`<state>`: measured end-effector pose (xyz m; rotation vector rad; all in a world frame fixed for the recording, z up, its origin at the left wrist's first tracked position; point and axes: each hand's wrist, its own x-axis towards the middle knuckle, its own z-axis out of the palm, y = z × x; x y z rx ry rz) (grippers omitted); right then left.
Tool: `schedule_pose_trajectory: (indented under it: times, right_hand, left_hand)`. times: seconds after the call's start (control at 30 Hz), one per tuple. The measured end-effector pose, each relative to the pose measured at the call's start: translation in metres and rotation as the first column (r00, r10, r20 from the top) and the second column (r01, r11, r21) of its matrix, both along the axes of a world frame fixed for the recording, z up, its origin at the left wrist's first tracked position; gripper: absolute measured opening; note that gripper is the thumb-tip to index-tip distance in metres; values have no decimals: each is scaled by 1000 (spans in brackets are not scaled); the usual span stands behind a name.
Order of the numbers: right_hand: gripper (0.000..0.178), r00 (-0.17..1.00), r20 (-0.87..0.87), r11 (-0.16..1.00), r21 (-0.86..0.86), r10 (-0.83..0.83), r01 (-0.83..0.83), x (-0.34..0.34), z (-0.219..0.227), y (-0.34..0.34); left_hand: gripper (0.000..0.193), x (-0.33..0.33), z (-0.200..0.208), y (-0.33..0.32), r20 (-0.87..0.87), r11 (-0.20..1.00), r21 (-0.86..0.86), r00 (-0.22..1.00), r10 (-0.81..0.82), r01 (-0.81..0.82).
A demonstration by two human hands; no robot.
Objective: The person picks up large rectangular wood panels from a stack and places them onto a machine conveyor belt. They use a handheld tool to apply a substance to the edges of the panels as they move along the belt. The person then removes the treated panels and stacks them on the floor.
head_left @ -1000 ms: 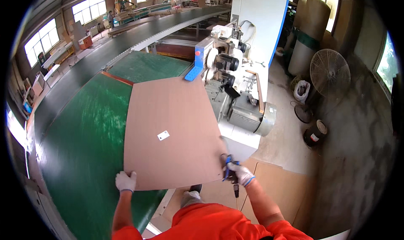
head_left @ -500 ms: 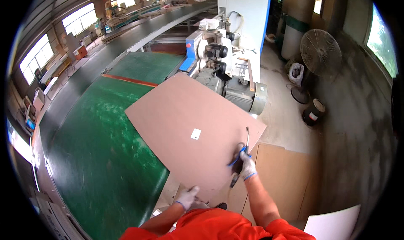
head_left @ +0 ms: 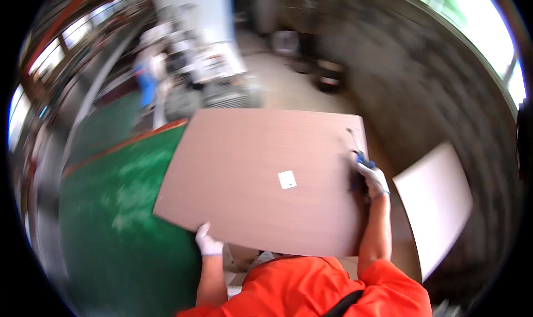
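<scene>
Here's the grey wall [head_left: 400,78] sweeping down the right, and across from it the green counter [head_left: 89,222], a reddish strip crossing its far part. Off the counter's far right corner sits the machine [head_left: 225,92], badly blurred, with pale floor [head_left: 283,95] running between it and the wall.

Now the brown board [head_left: 250,184], centre stage: its left corner laps over the counter's right side, the rest reaching out past that edge; whether it touches the counter, I can't tell. A gap parts its right edge from a pale panel [head_left: 436,206] standing tilted near the wall. Beyond the far edge, well apart, a dark drum [head_left: 329,77].

The hands are wide apart! Left hand [head_left: 209,242] clamped on the board's near edge, thumb on top; right hand [head_left: 376,181] wrapped round a blue-and-black air gun [head_left: 363,160] at the right edge, thin nozzle over the board. Whether it grips the board too, can't tell. Smallest, a white label [head_left: 287,180] right of the board's middle.
</scene>
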<state>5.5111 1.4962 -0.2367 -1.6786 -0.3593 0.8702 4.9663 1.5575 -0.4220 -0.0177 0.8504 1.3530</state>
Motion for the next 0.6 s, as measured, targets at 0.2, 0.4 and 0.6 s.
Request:
schedule_pose_trajectory:
  times: [0.2,0.4,0.6]
  right_hand:
    - [39,962,98,961,-88,-255,263,40,-28,-140]
    - [28,750,-31,751,-15,-660,660,69,-69,-358]
    - [24,547,-26,547,-80,-837,833,127,-69,-503]
  left_hand:
    - [57,43,26,26,21,886,164,897,-442,433]
    - [54,219,62,12,-237,687,150,700,-673,711]
    - [44,405,98,-48,-175,411,84,420,-891,908]
